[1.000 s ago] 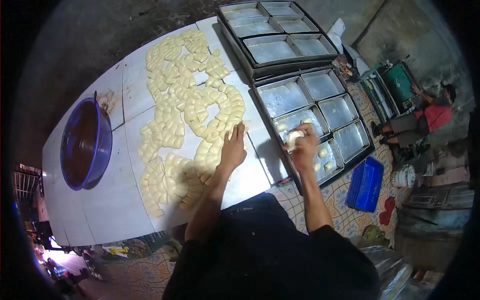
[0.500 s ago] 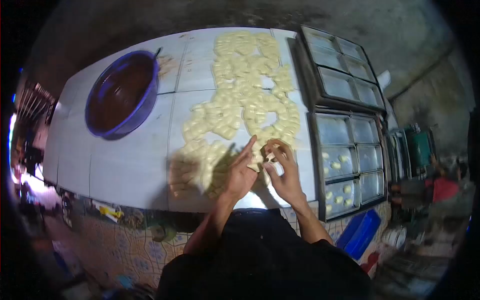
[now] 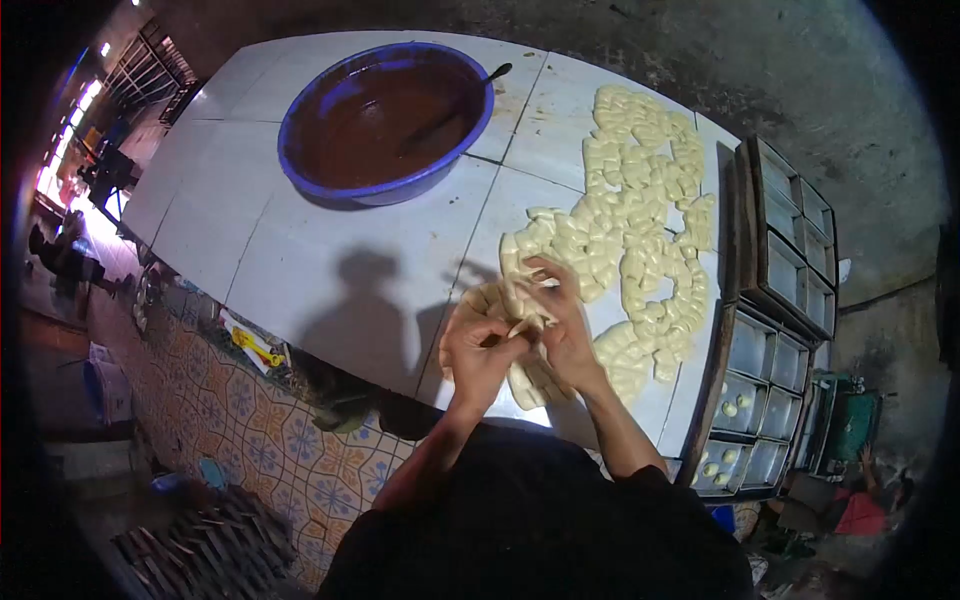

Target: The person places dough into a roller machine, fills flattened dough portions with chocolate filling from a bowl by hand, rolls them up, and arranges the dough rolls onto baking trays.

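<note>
Tiled table (image 3: 200, 190): much dough (image 3: 640, 165) left, few balls (image 3: 743, 400) in two pans (image 3: 742, 422). My left hand (image 3: 480, 355) and right hand (image 3: 568, 342) pinch one piece (image 3: 530, 325).

Bakery workshop, by all signs: white-tiled worktable (image 3: 205, 175), many dough pieces (image 3: 630, 165) spread on it, big purple basin (image 3: 415, 188) of brown mixture (image 3: 370, 125), sectioned metal trays (image 3: 752, 345) with dough balls (image 3: 729, 408), patterned floor (image 3: 265, 430).

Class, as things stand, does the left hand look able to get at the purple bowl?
Probably yes, perhaps leaning in: nothing upright on the table blocks the left hand from the bowl, though that hand seems to be pinching dough.
</note>
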The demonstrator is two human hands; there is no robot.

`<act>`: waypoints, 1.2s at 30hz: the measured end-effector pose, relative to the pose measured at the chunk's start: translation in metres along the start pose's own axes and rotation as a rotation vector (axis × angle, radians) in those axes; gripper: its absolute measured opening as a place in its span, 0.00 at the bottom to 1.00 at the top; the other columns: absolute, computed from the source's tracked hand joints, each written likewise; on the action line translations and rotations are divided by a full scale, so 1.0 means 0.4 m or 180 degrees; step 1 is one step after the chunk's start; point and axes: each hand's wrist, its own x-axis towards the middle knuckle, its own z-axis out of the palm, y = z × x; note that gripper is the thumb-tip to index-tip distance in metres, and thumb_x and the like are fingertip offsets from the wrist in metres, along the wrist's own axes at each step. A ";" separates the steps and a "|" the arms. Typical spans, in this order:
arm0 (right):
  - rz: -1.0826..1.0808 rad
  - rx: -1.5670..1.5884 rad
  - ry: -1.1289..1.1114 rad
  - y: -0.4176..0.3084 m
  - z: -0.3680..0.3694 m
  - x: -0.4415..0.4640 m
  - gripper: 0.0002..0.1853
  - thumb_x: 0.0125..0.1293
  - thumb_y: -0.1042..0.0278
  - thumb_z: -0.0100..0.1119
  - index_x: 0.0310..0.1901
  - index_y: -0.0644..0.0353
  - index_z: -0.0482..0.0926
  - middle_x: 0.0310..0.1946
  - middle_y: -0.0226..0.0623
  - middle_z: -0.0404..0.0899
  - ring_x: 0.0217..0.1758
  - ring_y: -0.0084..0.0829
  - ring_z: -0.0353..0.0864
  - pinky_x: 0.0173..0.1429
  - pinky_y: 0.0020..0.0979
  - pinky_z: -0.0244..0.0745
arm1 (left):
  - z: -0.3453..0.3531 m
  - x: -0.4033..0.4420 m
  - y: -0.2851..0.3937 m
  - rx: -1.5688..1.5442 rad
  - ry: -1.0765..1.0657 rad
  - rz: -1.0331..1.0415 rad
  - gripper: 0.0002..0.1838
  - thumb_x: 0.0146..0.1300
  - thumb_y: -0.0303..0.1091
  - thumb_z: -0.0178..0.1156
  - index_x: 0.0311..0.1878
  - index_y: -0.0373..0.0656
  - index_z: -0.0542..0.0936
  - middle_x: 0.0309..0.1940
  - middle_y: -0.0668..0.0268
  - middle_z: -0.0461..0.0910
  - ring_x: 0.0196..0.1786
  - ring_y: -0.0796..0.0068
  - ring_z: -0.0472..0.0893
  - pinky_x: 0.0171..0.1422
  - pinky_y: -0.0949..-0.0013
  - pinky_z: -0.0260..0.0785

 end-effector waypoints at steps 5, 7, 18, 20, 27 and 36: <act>0.0335 0.0454 -0.0324 0.101 0.070 0.056 0.42 0.55 0.31 0.60 0.62 0.56 0.67 0.66 0.43 0.62 0.69 0.40 0.57 0.66 0.41 0.59 | -0.059 0.074 0.026 -0.4051 -0.0943 -0.1220 0.29 0.67 0.49 0.56 0.64 0.39 0.67 0.56 0.62 0.75 0.57 0.69 0.75 0.61 0.64 0.68; 0.1116 0.1379 -0.0476 0.128 0.057 0.066 0.56 0.48 0.22 0.59 0.70 0.54 0.54 0.68 0.41 0.59 0.69 0.36 0.56 0.66 0.41 0.60 | -0.073 0.134 0.049 -0.4178 -0.1639 -0.1109 0.43 0.62 0.62 0.56 0.67 0.36 0.63 0.59 0.58 0.74 0.59 0.65 0.74 0.63 0.59 0.66; 0.1259 0.2282 0.0233 0.282 0.027 0.089 0.52 0.61 0.38 0.60 0.76 0.50 0.41 0.75 0.39 0.46 0.65 0.32 0.62 0.63 0.35 0.64 | -0.321 0.898 0.021 0.2457 -0.1005 -0.0664 0.40 0.68 0.69 0.39 0.26 0.36 0.78 0.21 0.60 0.78 0.28 0.71 0.79 0.35 0.64 0.69; 0.1268 0.2449 0.0272 0.287 0.021 0.085 0.49 0.61 0.39 0.60 0.75 0.50 0.44 0.73 0.33 0.49 0.65 0.29 0.62 0.58 0.35 0.69 | -0.282 0.861 0.101 0.2436 -0.0927 -0.1692 0.42 0.66 0.70 0.37 0.27 0.34 0.78 0.21 0.58 0.78 0.31 0.69 0.80 0.36 0.62 0.69; 0.1616 0.3210 0.0770 0.281 0.044 0.109 0.32 0.70 0.63 0.56 0.71 0.59 0.55 0.59 0.36 0.69 0.56 0.28 0.73 0.53 0.29 0.71 | -0.218 0.594 0.151 0.0983 -0.0554 -0.0899 0.51 0.64 0.75 0.25 0.57 0.32 0.76 0.46 0.47 0.81 0.52 0.60 0.79 0.62 0.61 0.63; 0.0360 -0.0178 0.1259 0.161 0.042 0.044 0.16 0.62 0.78 0.59 0.52 0.65 0.78 0.41 0.35 0.73 0.41 0.25 0.69 0.41 0.25 0.65 | 0.016 0.201 0.130 -0.1421 -0.0212 -0.1507 0.41 0.71 0.61 0.41 0.72 0.34 0.55 0.71 0.51 0.57 0.73 0.56 0.57 0.75 0.46 0.43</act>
